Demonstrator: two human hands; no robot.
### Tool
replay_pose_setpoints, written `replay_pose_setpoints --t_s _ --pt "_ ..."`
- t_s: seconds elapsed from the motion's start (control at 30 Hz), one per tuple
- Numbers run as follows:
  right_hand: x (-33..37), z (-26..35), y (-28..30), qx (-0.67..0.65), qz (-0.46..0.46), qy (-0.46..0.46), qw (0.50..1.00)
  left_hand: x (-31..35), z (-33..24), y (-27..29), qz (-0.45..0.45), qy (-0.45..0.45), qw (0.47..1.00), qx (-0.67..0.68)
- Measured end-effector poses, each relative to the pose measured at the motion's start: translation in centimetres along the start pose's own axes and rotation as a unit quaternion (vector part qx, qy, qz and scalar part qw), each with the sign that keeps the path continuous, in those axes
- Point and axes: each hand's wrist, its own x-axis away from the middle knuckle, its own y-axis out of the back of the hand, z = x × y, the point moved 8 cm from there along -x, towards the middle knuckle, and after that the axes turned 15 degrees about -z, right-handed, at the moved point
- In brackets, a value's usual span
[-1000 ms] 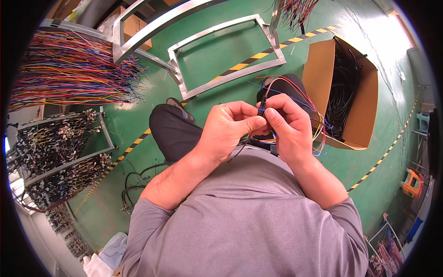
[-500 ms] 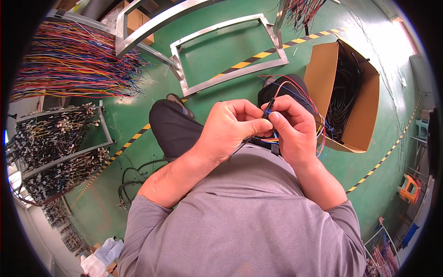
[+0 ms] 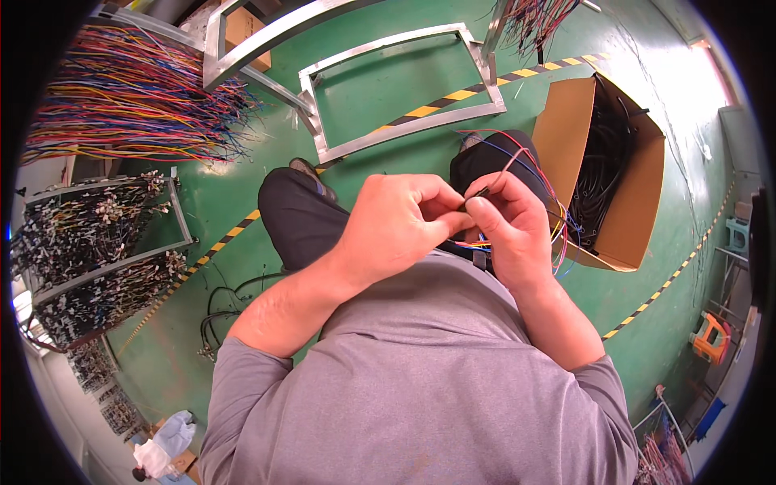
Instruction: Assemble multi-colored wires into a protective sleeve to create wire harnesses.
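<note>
My left hand [image 3: 396, 218] and my right hand [image 3: 519, 222] meet in front of my waist, both pinching with thumb and forefinger. A small dark piece at the end of a wire, perhaps a sleeve or connector [image 3: 478, 195], shows between the right thumb and forefinger. The left fingertips touch its near end. From it a thin pinkish-brown wire [image 3: 508, 164] rises behind my right fingers. Loose red, blue and yellow wires [image 3: 558, 212] hang past the outer side of my right hand and over my right leg. The piece's exact shape is mostly covered by fingers.
An open cardboard box [image 3: 561, 129] of black cables stands at the right. Ahead is a metal frame [image 3: 404, 134] on the green floor. Coloured wire bundles [image 3: 137, 89] hang at the upper left, above racks of connectors [image 3: 89, 234]. Black cables [image 3: 217, 317] lie left of my legs.
The left hand has shifted slightly left and its fingers have slid on the dark piece. The blue bit seen between the fingertips no longer shows. The right hand has barely moved.
</note>
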Motion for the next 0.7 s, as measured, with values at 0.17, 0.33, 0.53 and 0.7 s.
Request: replay_pose_setpoints --t_s 0.17,0.33,0.53,0.7 --pt "2.1 5.7 2.2 0.293 -0.096 0.4 0.863 0.0 -3.5 2.2 -0.089 -0.305 0.931 -0.182" --pt "1.7 7.8 -1.9 0.371 0.01 0.43 0.823 1.1 -6.0 2.7 -0.096 -0.368 0.897 -0.226" --pt "1.3 7.0 -1.5 0.315 0.003 0.317 0.895 1.3 -7.2 3.3 -0.122 -0.413 0.877 -0.212" --pt "1.1 7.1 -2.0 0.316 0.015 0.304 0.899 1.5 -7.4 3.5 -0.112 -0.425 0.875 -0.203"
